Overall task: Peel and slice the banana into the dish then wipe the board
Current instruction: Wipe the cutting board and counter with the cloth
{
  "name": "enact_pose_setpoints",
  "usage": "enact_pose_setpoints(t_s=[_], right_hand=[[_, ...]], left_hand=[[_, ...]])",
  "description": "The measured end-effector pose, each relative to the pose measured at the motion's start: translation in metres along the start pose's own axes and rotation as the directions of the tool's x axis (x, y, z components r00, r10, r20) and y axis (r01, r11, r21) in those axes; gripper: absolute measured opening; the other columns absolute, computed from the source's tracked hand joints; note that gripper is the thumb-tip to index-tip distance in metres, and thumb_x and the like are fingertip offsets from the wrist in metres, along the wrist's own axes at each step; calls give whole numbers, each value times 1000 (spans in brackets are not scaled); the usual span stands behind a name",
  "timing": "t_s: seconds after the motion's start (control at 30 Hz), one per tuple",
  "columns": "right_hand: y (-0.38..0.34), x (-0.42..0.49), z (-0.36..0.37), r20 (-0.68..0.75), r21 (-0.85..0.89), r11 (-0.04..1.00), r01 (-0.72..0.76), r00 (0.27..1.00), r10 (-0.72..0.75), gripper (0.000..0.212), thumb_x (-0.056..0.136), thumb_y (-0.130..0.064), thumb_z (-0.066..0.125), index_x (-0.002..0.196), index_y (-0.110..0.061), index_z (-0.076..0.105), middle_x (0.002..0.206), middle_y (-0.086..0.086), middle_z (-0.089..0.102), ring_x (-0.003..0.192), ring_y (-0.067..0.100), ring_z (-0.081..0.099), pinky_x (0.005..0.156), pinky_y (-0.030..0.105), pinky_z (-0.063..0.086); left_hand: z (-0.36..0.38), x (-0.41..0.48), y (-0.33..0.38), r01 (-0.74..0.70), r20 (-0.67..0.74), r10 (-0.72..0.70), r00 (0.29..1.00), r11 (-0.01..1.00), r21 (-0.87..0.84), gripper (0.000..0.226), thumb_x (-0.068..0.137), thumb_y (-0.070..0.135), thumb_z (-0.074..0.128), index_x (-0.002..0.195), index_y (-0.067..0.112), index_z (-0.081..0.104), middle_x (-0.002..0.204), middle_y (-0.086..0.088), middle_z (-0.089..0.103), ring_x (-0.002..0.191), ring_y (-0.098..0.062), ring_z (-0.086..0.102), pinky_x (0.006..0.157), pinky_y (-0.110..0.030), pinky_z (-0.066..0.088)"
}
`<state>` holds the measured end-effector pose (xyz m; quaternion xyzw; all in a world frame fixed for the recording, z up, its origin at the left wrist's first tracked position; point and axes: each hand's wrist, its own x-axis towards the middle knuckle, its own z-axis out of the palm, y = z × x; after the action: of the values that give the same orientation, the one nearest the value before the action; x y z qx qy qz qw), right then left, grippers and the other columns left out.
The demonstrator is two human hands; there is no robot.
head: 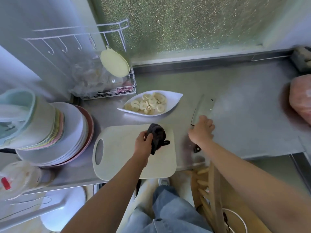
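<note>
Board wiped: a dark cloth (157, 137) is gripped in the left hand (143, 145) and pressed on the pale cutting board (117, 158).
Sliced banana (148, 103) is seen in the white dish (175, 96) just beyond the board, on the steel counter (244, 115). A cleaver (204, 105), laid just right of the board, is clasped at its handle by the right hand (202, 130). Stacked plates (74, 132) are seen at left.

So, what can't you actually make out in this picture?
Head view only:
Steel cleaver: handle mostly covered by the right hand; whether it grips is unclear.
Pink bulky object at the right edge: cut off, blurred.
Contents of the clear plastic bags in the white wire rack: blurred, crumpled.
White cutting board under the dark cloth: hidden by cloth and left hand.
</note>
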<state>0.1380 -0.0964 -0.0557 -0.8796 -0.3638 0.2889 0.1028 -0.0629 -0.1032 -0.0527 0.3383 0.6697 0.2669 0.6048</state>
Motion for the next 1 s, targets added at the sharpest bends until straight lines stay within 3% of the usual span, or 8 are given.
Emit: enact_pose_setpoints(t_s=[0.1,0.2,0.33,0.47,0.6,0.67,0.8,1.0], right_hand=[[11,11,1,37,-154,971,-182,981,190,70,83,-6,59,138,-12,16,138,16,21,124,35,28,95,43,37],[16,15,11,33,-99,978,-185,981,189,70,83,-1,58,138,-7,14,138,21,21,121,39,33,94,40,38],[11,2,18,-52,214,967,-141,987,155,51,91,-7,50,133,-4,22,133,24,34,110,44,49,86,42,41],[0,-45,22,-152,541,840,43,987,47,32,93,-8,40,123,-13,29,116,16,52,95,36,56,80,46,47],[-18,-123,33,56,790,612,41,989,-138,27,94,-7,42,117,-20,37,81,7,51,57,15,46,50,30,42],[-25,-166,41,242,834,550,-46,926,-290,17,93,-3,43,104,-16,39,70,7,43,47,14,37,40,25,31],[-32,-245,65,565,776,599,-198,640,-521,15,93,-6,37,80,-10,42,68,7,49,43,12,34,37,22,30],[-22,-315,114,760,542,830,-130,496,-419,8,89,-9,35,84,-9,41,68,6,49,44,13,34,37,22,32]], left_hand=[[-3,6,-2,31,-29,-32,999,999,-11,18,99,18,46,114,14,55,112,-14,63,104,-32,62,90,-45,53],[-11,7,-3,41,-19,-42,999,999,-25,16,100,18,47,113,16,55,112,-15,64,103,-32,63,92,-48,53],[-28,1,-7,36,-41,-40,998,997,-73,19,100,19,47,116,14,55,111,-13,63,104,-31,63,91,-43,53],[-55,-18,-20,14,-61,-21,998,994,-108,20,100,20,47,118,15,54,114,-12,63,105,-30,61,93,-44,52],[-89,-51,-43,-38,-103,25,994,992,-124,19,97,22,51,115,15,57,113,-11,64,103,-27,62,91,-43,53],[-109,-70,-59,-53,-136,35,990,990,-130,17,97,21,52,112,16,58,108,-9,64,99,-25,62,82,-35,54],[-159,-106,-104,-72,-280,20,960,981,-179,21,95,20,56,113,10,60,103,-10,64,93,-24,59,72,-27,47],[-218,-168,-164,-73,-639,43,768,997,-19,23,92,26,55,113,15,53,99,-2,64,91,-25,59,76,-31,40]])
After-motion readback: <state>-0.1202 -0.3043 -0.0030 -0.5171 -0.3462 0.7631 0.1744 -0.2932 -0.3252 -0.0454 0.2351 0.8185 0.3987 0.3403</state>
